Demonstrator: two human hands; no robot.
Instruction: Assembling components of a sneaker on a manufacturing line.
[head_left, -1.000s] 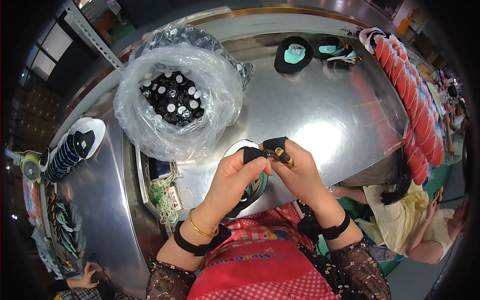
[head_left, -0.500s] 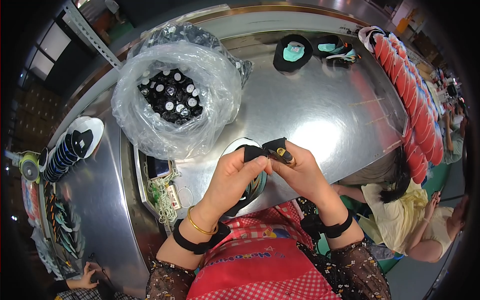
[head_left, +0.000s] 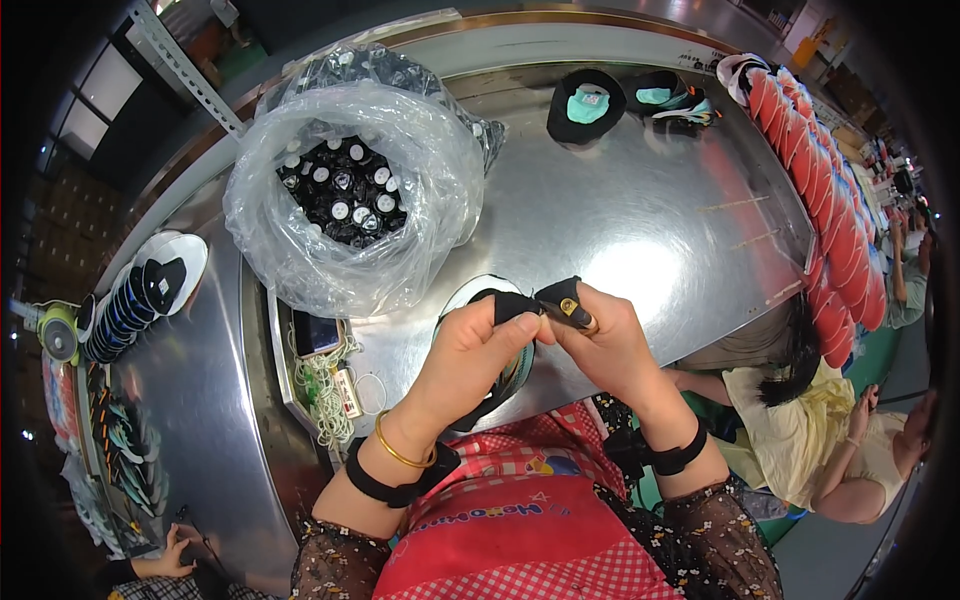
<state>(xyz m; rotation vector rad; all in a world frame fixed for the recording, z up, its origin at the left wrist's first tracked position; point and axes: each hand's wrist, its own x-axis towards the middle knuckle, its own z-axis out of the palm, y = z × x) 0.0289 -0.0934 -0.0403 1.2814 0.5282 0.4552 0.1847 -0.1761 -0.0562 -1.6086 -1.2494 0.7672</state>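
Note:
My left hand (head_left: pixel 458 352) is closed, pinching the black fabric (head_left: pixel 508 303) of a cap between thumb and fingers. My right hand (head_left: pixel 618 342) is closed too, around small thread snips (head_left: pixel 571 308) with a brass-coloured rivet, and a black flap stands at its fingertips. Both hands' fingertips nearly meet over the cap. Below them the rest of the cap (head_left: pixel 520 372) shows in part, with a pale rounded edge and patterned side at the table's front edge. My hands cover much of it, and the snips' blades are hidden.
A clear plastic bag (head_left: pixel 255 215) full of small black-wrapped pieces stands left on the metal table (head_left: pixel 600 190). A tray edge holds a phone (head_left: pixel 317 335) and tangled cords (head_left: pixel 325 400). Two caps (head_left: pixel 587 108) lie at the back. Stacked red caps (head_left: pixel 790 150) line the right edge; a person (head_left: pixel 790 430) sits nearby.
The right hand and the snips have shifted slightly to the right and down. The black fabric in the left hand has spread a little to the right.

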